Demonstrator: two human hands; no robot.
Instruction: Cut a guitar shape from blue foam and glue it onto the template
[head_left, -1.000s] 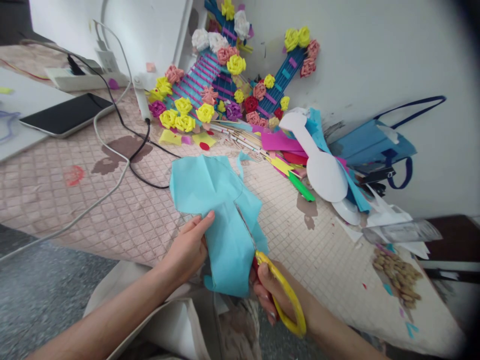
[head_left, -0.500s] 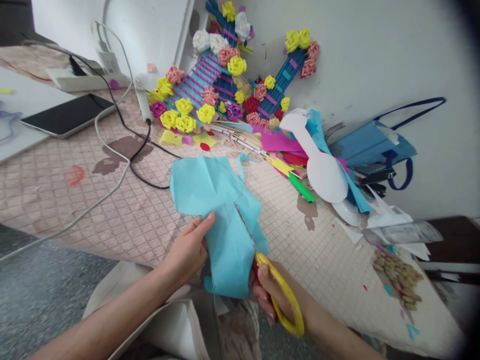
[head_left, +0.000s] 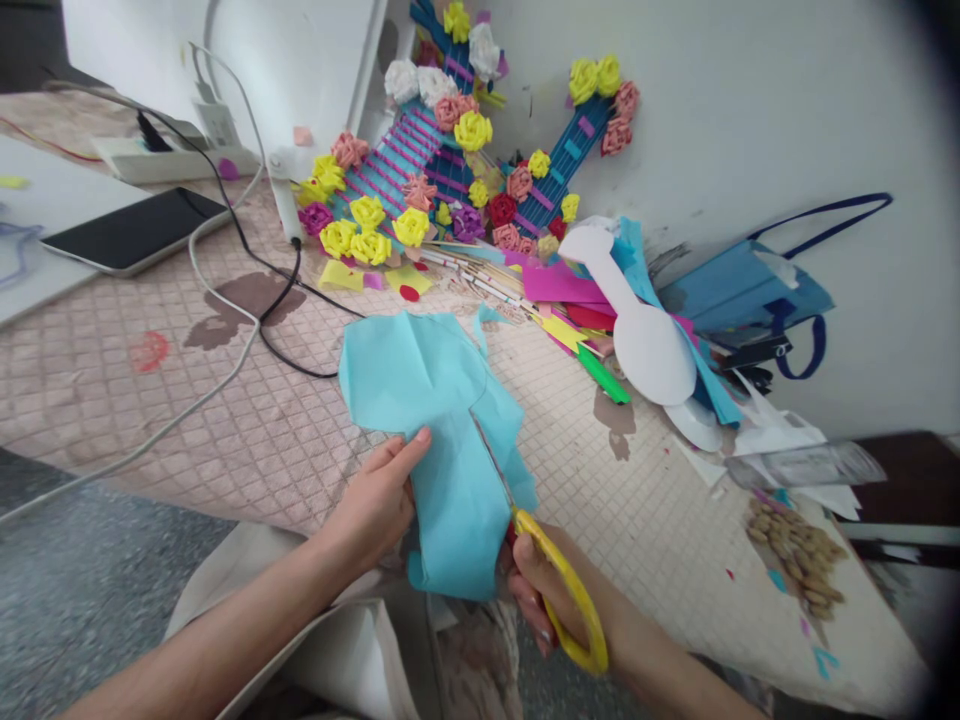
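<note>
A sheet of light-blue paper (head_left: pixel 450 470) lies partly on the table and hangs over its near edge, with a curved line marked on it. My left hand (head_left: pixel 382 490) pinches its left edge, thumb on top. My right hand (head_left: pixel 547 580) is closed round the yellow handles of a pair of scissors (head_left: pixel 577 600). The blades run up along the paper's right part, following a cut, and a loose flap lies to their right. The lower handle loop is partly hidden by my fingers.
White and black cables cross the table on the left, by a tablet (head_left: pixel 139 230) and a power strip (head_left: pixel 142 158). Paper-flower guitars (head_left: pixel 405 150) stand against the wall. A white spoon-shaped cutout (head_left: pixel 652 350), a blue bag (head_left: pixel 750 285) and peanuts (head_left: pixel 795 555) are on the right.
Almost nothing differs. The paper and scissors have shifted very slightly; both hands keep their hold.
</note>
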